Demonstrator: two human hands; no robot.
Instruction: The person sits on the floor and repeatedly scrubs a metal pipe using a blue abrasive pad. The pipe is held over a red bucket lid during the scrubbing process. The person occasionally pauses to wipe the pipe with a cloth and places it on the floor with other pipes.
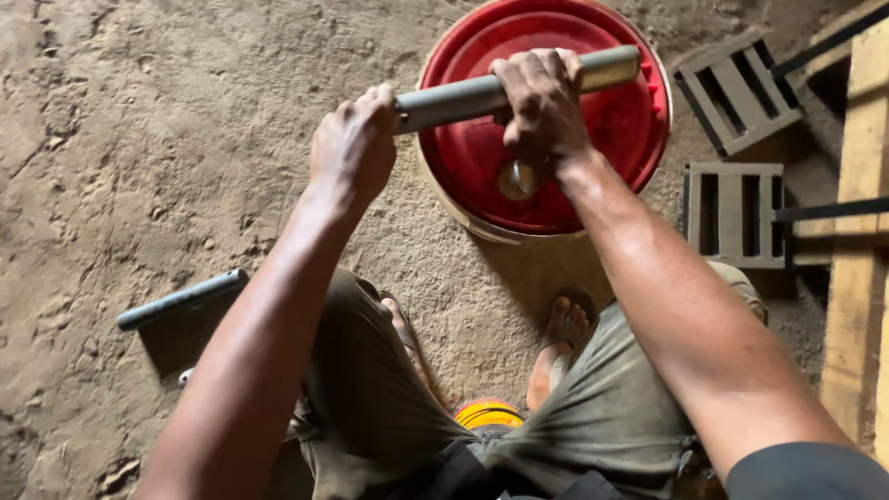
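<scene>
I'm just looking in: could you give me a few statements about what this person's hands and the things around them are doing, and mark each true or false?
1. Both hands grip one grey pipe. True: the left hand holds its near end and the right hand holds it farther along.
2. The pipe is held over a blue bucket. False: the bucket under it is red.
3. A second pipe lies on the sandy ground. True.
4. The person wears heavy boots. False: the toes are bare.
5. Two slotted grey blocks sit by the bucket. True.
</scene>
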